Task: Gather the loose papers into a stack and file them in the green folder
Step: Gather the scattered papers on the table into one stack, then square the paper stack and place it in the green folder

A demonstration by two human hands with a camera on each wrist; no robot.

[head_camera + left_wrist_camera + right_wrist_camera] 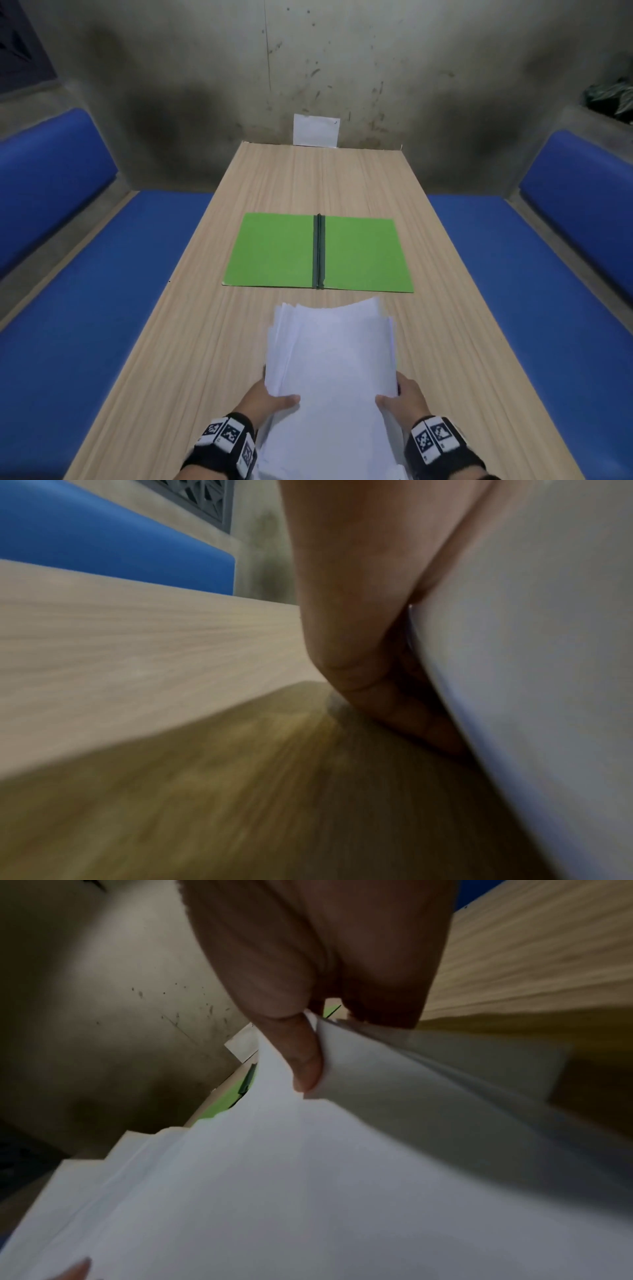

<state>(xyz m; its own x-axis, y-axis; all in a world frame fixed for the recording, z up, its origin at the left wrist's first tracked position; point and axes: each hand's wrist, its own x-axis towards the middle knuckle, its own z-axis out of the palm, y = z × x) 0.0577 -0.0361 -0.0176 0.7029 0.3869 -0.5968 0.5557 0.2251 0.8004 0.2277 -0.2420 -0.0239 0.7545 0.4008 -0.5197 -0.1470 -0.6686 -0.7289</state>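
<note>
With the left hand [270, 399] and right hand [402, 394] each pinching a near side edge, the paper stack [330, 363] is held above the table [308, 178], just short of the open green folder [274, 250]. Gathering appears complete; filing requires squaring the uneven edges. Under-stack fingers are hidden.

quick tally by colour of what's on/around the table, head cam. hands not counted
White: 2, the paper stack held by the left hand and right hand, and the sheet against the wall
Green: 1, the open folder
Blue: 2, the bench seats, one on each side of the table
Total: 5
</note>
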